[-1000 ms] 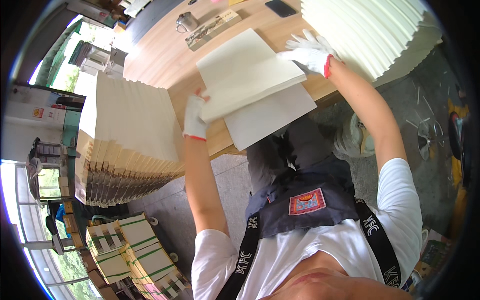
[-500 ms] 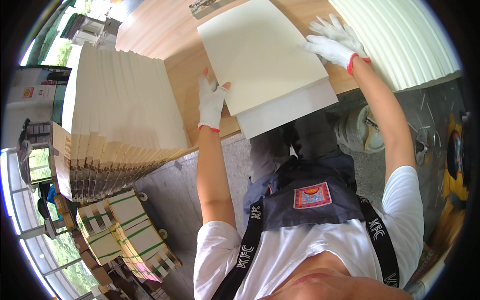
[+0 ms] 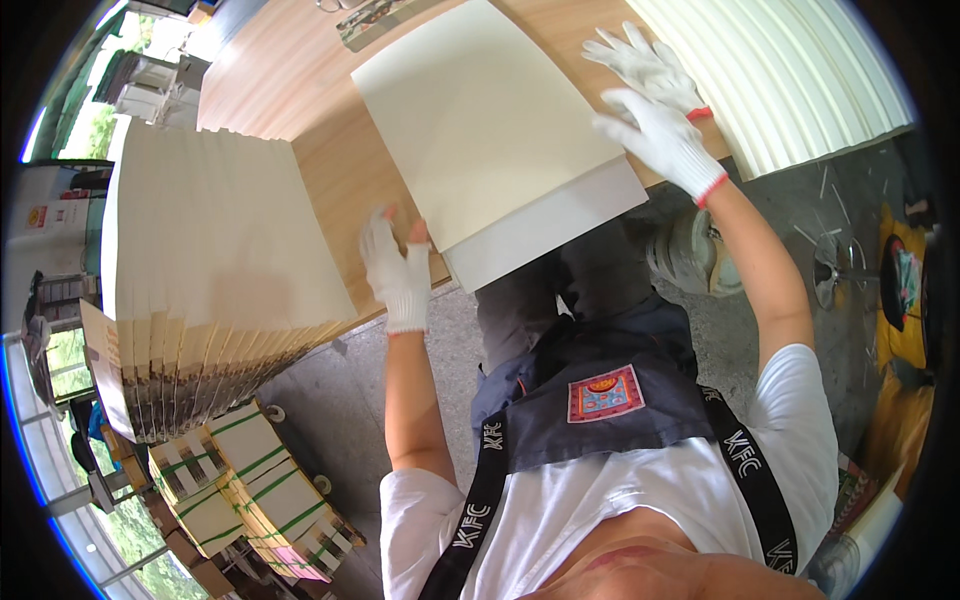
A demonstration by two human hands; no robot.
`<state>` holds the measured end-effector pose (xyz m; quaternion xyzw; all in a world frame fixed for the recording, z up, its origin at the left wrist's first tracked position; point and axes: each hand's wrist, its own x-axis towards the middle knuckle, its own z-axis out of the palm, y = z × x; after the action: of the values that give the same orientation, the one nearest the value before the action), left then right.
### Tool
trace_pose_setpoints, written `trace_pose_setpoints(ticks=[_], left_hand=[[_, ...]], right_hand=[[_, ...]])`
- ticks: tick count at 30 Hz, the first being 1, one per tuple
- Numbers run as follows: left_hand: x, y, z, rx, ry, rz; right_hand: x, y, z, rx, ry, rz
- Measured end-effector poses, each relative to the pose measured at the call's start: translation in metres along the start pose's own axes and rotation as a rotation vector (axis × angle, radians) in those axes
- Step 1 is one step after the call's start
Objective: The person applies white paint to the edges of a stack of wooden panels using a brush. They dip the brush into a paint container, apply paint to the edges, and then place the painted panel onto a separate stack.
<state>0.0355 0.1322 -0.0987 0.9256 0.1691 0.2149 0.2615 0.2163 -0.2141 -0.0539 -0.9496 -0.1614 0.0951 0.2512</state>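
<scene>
A large cream sheet (image 3: pixel 480 120) lies on the wooden table in front of me, over a white sheet or stack (image 3: pixel 550 228) that sticks out at the near edge and overhangs the table. My left hand (image 3: pixel 398 268), in a white glove with bare thumb and finger tips, is beside the sheet's left edge with fingers apart, holding nothing. At the right edge, my gloved right hand (image 3: pixel 665 142) has its fingers stretched and its thumb over the sheet's rim; whether it touches is unclear. An empty white glove (image 3: pixel 640 65) with a red cuff lies just beyond it.
A tall pile of folded cream sheets (image 3: pixel 210 220) stands at the left; another pile of pale sheets (image 3: pixel 760 80) fans out at the right. A patterned block (image 3: pixel 385 18) sits at the back. Strapped stacks (image 3: pixel 265 490) stand on the floor, lower left, and a fan (image 3: pixel 828 265) at right.
Both hands have drawn nearer to my body, the left slipping back along the sheet's edge and the right moving away from the loose glove. The whole view has shifted slightly.
</scene>
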Motion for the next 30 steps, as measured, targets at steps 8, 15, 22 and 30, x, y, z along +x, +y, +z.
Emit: trace_pose_setpoints(ticks=[8,15,22,30], left_hand=[[-0.033,0.032,-0.012,0.166,-0.111,0.265],[-0.031,0.031,-0.013,0.22,-0.114,0.271],[-0.031,0.037,-0.016,0.265,-0.176,0.256],[-0.03,0.046,-0.02,0.293,-0.21,0.202]], right_hand=[[-0.046,0.012,0.037,-0.324,0.141,-0.202],[-0.041,0.004,0.032,-0.234,0.126,-0.154],[-0.04,0.009,0.032,-0.245,0.128,-0.191],[-0.042,0.004,0.032,-0.224,0.097,-0.13]])
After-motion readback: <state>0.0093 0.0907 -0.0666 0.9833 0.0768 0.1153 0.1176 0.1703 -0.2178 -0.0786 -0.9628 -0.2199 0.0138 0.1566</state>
